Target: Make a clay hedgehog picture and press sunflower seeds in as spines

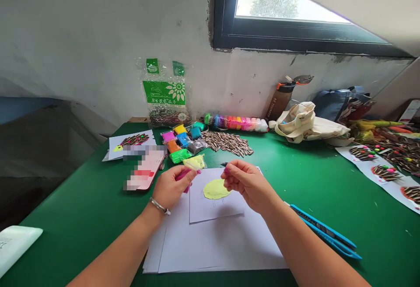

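My left hand (173, 186), with a bracelet at the wrist, is closed around magenta modelling clay (186, 178); whether a wrapper is still on it I cannot tell. Between the thumb and fingers of my right hand (244, 182) is a small bit of the same magenta clay (226, 170). Both hands are raised above a small white sheet (203, 212). On that sheet lies a flat yellow clay oval (213, 190) with pencil lines around it, its right end hidden behind my right fingers. Larger white paper (223, 247) lies underneath.
Colourful clay packets (182, 139) and a pile of sunflower seeds (228, 142) lie behind the hands. A phone (146, 171) is at left, blue scissors or tweezers-like tool (323, 230) at right. Seed-covered clay pictures (385, 173) lie far right; a bottle (278, 101) stands by the wall.
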`<state>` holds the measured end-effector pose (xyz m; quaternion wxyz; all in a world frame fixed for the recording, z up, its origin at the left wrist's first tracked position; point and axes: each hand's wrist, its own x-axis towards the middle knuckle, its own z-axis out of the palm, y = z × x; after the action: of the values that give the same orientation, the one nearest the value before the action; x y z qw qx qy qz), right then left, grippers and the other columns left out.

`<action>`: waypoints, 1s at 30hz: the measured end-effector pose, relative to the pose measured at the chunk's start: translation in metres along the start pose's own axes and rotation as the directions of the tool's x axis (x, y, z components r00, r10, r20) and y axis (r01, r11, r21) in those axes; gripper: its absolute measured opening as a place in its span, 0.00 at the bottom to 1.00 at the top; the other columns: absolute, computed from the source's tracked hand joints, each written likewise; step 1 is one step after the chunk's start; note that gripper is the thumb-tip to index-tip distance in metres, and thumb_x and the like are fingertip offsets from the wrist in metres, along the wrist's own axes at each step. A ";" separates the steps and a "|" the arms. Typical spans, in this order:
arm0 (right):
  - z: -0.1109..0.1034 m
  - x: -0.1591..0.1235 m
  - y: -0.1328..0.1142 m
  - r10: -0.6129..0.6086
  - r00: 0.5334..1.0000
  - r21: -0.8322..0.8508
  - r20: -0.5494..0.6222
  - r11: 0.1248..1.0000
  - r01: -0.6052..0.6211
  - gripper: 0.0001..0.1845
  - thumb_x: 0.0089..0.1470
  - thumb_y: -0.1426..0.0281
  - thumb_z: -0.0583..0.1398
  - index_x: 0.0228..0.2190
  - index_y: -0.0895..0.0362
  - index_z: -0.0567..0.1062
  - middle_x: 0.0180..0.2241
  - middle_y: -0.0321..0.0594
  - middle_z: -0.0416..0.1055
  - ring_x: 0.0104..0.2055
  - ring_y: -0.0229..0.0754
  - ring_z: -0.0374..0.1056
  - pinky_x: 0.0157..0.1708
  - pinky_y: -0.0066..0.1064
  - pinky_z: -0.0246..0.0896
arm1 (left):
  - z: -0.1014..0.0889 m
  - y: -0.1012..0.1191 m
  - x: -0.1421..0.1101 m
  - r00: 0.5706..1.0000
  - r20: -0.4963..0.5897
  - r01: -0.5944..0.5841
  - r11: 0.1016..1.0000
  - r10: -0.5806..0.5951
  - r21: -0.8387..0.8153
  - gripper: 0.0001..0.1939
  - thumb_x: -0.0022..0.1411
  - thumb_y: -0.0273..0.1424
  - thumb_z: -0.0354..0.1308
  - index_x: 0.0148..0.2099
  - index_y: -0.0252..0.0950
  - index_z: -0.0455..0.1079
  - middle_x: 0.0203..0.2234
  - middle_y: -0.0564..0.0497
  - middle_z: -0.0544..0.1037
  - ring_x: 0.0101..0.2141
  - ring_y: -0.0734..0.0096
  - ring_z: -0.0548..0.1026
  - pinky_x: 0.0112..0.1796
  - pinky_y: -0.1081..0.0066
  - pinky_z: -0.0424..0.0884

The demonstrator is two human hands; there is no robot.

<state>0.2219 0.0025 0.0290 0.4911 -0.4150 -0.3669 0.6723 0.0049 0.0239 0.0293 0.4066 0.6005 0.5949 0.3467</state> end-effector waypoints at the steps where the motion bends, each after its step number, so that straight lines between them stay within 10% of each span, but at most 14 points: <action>1: -0.001 0.000 -0.001 0.001 1.000 -0.003 -0.002 1.000 -0.001 0.19 0.46 0.56 0.66 0.30 0.58 0.71 0.29 0.38 0.73 0.27 0.35 0.67 0.29 0.29 0.61 | -0.001 0.002 0.006 0.999 -0.026 -0.021 0.996 0.023 0.085 0.23 0.54 0.52 0.59 0.34 0.35 0.74 0.17 0.55 0.72 0.20 0.72 0.68 0.23 0.74 0.63; 6: 0.000 0.001 -0.005 0.001 1.000 -0.057 -0.010 0.998 -0.001 0.16 0.43 0.61 0.68 0.28 0.58 0.71 0.28 0.39 0.74 0.27 0.36 0.68 0.30 0.30 0.62 | -0.002 0.009 0.038 0.974 -0.061 -0.161 0.862 0.216 0.480 0.17 0.56 0.47 0.58 0.34 0.38 0.76 0.21 0.50 0.78 0.28 0.61 0.76 0.29 0.68 0.68; 12: 0.004 0.001 -0.002 -0.092 0.995 -0.198 -0.044 0.977 0.081 0.10 0.46 0.65 0.64 0.28 0.58 0.72 0.27 0.37 0.74 0.26 0.36 0.68 0.30 0.31 0.62 | 0.013 0.018 0.025 0.878 -0.215 -0.353 0.882 0.427 0.312 0.18 0.56 0.42 0.60 0.44 0.36 0.76 0.47 0.42 0.77 0.53 0.50 0.68 0.56 0.56 0.59; 15: 0.008 0.000 0.005 -0.250 0.967 -0.347 -0.054 0.913 0.216 0.07 0.50 0.66 0.62 0.29 0.57 0.73 0.28 0.37 0.73 0.30 0.37 0.68 0.32 0.31 0.63 | 0.025 0.024 0.000 0.996 -0.045 -0.092 0.958 0.083 -0.273 0.23 0.54 0.47 0.63 0.45 0.36 0.76 0.42 0.43 0.79 0.46 0.54 0.74 0.47 0.58 0.71; 18: 0.014 -0.003 0.012 -0.430 0.902 -0.551 0.048 0.741 0.383 0.05 0.53 0.69 0.60 0.32 0.56 0.75 0.32 0.38 0.73 0.34 0.39 0.68 0.36 0.33 0.64 | 0.033 0.026 -0.015 0.938 0.295 0.333 0.701 -0.181 -0.631 0.24 0.47 0.46 0.69 0.42 0.34 0.76 0.36 0.44 0.79 0.41 0.58 0.76 0.42 0.61 0.74; 24: 0.018 -0.005 0.025 -0.582 0.761 -0.738 0.286 0.372 0.562 0.13 0.54 0.76 0.57 0.39 0.53 0.77 0.45 0.44 0.72 0.47 0.44 0.66 0.46 0.40 0.64 | 0.034 0.017 -0.016 0.859 0.501 0.475 0.538 -0.110 -0.696 0.17 0.48 0.37 0.71 0.38 0.31 0.77 0.31 0.46 0.79 0.34 0.69 0.77 0.38 0.69 0.75; 30: 0.015 -0.003 0.024 -0.454 0.865 -0.697 0.214 0.549 0.461 0.13 0.56 0.72 0.57 0.40 0.51 0.79 0.47 0.44 0.72 0.50 0.45 0.67 0.49 0.41 0.63 | 0.034 0.010 -0.012 0.870 0.463 0.467 0.579 -0.169 -0.668 0.21 0.44 0.37 0.74 0.38 0.30 0.77 0.27 0.48 0.78 0.29 0.73 0.76 0.33 0.74 0.74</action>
<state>0.1999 -0.0074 0.0138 0.4407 -0.4618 -0.7000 0.3201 0.0390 0.0093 0.0250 0.7755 0.3046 0.4098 0.3714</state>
